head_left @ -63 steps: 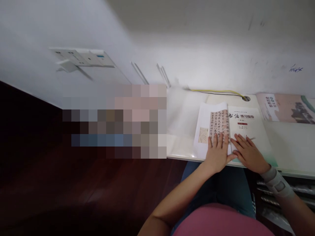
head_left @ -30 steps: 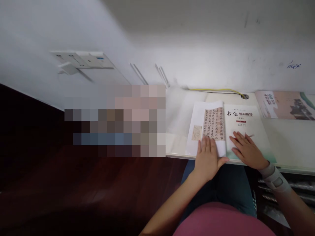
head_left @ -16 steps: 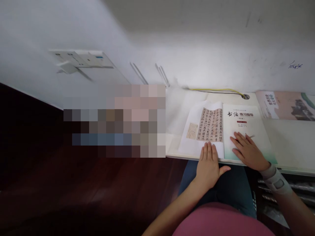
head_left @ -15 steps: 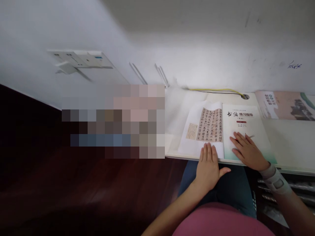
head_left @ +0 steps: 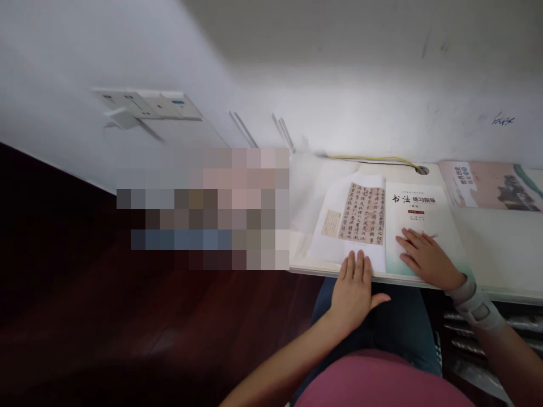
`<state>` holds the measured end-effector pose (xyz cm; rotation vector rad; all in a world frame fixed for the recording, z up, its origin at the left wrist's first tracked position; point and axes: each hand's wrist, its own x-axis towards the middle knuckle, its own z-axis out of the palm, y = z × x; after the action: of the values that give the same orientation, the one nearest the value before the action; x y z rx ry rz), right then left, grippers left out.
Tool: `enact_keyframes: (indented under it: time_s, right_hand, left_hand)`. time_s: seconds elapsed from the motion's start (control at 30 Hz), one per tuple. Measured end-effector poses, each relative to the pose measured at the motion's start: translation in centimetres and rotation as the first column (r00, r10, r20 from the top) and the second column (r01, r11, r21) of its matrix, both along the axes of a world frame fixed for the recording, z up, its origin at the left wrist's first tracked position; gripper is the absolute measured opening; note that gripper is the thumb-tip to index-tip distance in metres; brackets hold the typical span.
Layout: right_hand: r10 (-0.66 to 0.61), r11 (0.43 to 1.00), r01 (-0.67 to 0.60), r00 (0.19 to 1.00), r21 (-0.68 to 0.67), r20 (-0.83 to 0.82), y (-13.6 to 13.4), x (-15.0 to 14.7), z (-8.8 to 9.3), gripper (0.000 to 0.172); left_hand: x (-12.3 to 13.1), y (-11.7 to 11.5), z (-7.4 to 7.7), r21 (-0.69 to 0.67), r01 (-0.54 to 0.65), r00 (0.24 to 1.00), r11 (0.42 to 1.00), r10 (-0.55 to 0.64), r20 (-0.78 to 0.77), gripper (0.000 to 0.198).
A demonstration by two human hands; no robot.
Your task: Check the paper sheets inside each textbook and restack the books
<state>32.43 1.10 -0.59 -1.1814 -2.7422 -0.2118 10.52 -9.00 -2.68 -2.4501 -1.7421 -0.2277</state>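
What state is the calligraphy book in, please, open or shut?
Open: the book lies spread flat, two pages side by side, the left hand on the left page's edge, the right hand on the right page.

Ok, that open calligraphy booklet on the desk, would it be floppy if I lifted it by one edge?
Probably floppy: the booklet looks thin and soft-covered, lying flat on the desk. Likely light, so a push would slide it on the smooth top. The left page may spring shut, since the left hand and right hand lie flat on the pages.
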Motion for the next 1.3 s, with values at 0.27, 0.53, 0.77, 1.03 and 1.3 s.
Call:
enact_keyframes:
  time_s: [0.27,0.53,0.77,1.03,1.3]
  right_hand:
    - [0.153,0.983,-0.138,0.981,-0.124,0.121,10.4,-11.6,2.5,0.052]
    - [0.177,0.984,-0.175,0.983,0.029,-0.048,14.2,-15.9,1.2,0.058]
    - [0.175,0.974,-0.161,0.982,-0.158,0.076,14.7,-17.4,0.6,0.071]
    - [0.399,0.903,-0.371,0.911,-0.215,0.105,13.6,-17.8,0.4,0.071]
    - [0.003,0.997,-0.009,0.996,-0.080,-0.084,12.0,-10.4,1.4,0.050]
  left_hand:
    - [1.2,-0.2,-0.9,0.099,-0.004,1.000,0.995,0.006,-0.021,0.093]
    - [0.2,-0.5,-0.7,0.127,0.022,1.000,0.992,-0.024,0.010,0.087]
    - [0.1,-0.3,-0.5,0.140,0.073,0.994,0.987,-0.083,0.066,0.085]
    - [-0.8,-0.8,-0.9,0.172,0.099,0.990,0.980,-0.115,0.086,0.077]
    - [-2.8,0.7,2.9,0.067,0.139,0.973,0.988,-0.149,0.178,0.052]
